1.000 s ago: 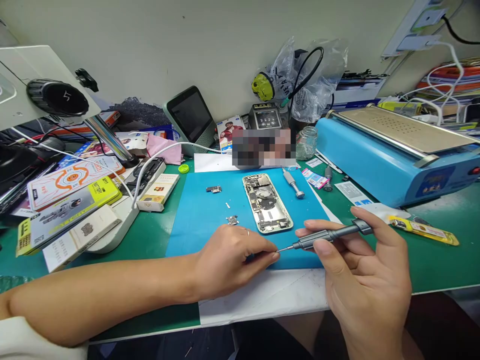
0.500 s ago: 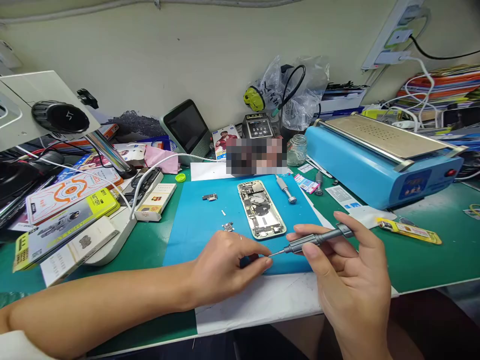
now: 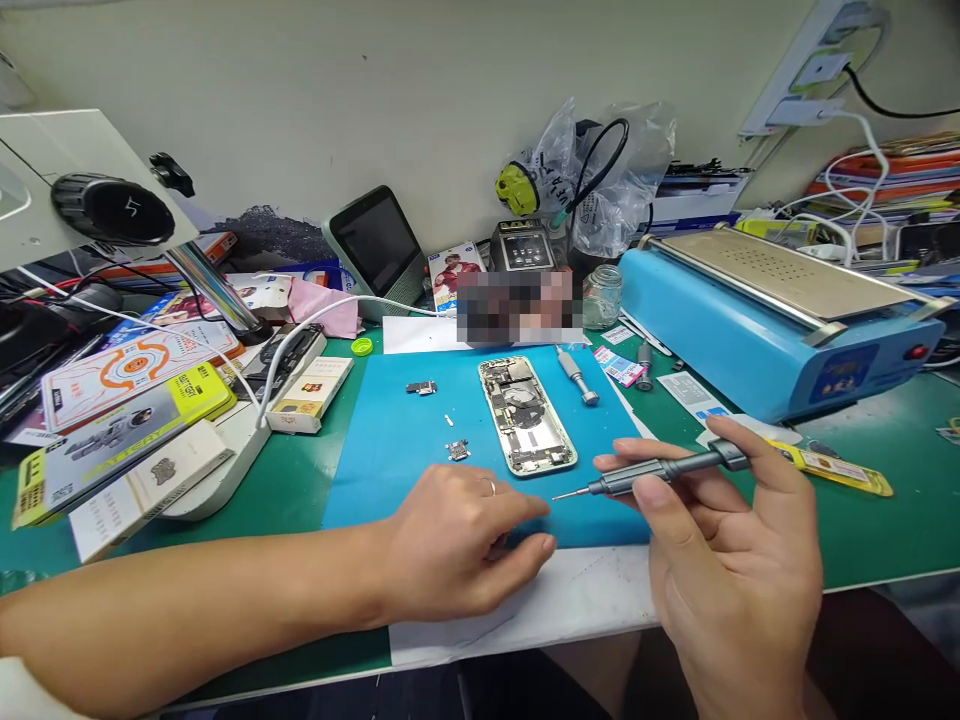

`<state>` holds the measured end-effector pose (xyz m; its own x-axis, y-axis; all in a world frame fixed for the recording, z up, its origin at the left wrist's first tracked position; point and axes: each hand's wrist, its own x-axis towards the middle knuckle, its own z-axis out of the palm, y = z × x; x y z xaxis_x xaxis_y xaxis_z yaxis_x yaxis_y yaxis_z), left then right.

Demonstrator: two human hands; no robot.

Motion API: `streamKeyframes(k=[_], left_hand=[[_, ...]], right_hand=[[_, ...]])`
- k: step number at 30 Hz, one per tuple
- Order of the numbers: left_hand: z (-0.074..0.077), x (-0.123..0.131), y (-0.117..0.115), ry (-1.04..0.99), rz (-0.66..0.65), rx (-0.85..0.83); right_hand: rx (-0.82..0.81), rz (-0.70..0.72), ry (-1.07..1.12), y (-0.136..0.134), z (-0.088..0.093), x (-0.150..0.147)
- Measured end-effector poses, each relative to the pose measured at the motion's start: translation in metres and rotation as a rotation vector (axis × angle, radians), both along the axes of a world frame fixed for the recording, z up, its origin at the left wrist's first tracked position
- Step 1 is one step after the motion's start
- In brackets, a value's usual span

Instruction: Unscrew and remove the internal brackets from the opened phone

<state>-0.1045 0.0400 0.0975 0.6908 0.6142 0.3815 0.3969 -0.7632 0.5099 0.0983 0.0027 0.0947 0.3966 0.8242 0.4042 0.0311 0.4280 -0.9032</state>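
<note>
My right hand grips a grey precision screwdriver, its thin tip pointing left. The tip sits close to the left fingertips but apart from them. My left hand hovers over the near part of the blue mat, thumb and index finger parted with nothing visible between them. Beyond both hands lies an opened phone with its inner parts exposed. Left of the phone are a small dark phone part, a tiny white piece and a small metallic part.
A second screwdriver lies right of the phone. The blue heating-plate machine stands at the right. Boxes, a white cable and a microscope stand crowd the left. A glass jar stands behind the mat.
My left thumb and index finger have opened away from the screwdriver's tip. My right hand has drawn the screwdriver to the right and slightly up. The view has shifted a little.
</note>
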Motion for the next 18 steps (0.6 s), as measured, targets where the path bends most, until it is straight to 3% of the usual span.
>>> streamKeyframes(k=[4, 8, 12, 18], left_hand=[[0.002, -0.002, -0.001, 0.123, -0.003, 0.141], [0.005, -0.003, -0.003, 0.233, -0.008, 0.173], [0.006, -0.002, -0.006, 0.312, 0.031, 0.169], [0.007, 0.001, -0.006, 0.483, 0.079, 0.128]], right_hand=[[0.081, 0.077, -0.235, 0.02, 0.027, 0.004], [0.212, 0.2, -0.457, 0.055, 0.046, 0.006], [0.316, 0.257, -0.548, 0.077, 0.037, 0.001], [0.38, 0.364, -0.576, 0.074, 0.01, -0.002]])
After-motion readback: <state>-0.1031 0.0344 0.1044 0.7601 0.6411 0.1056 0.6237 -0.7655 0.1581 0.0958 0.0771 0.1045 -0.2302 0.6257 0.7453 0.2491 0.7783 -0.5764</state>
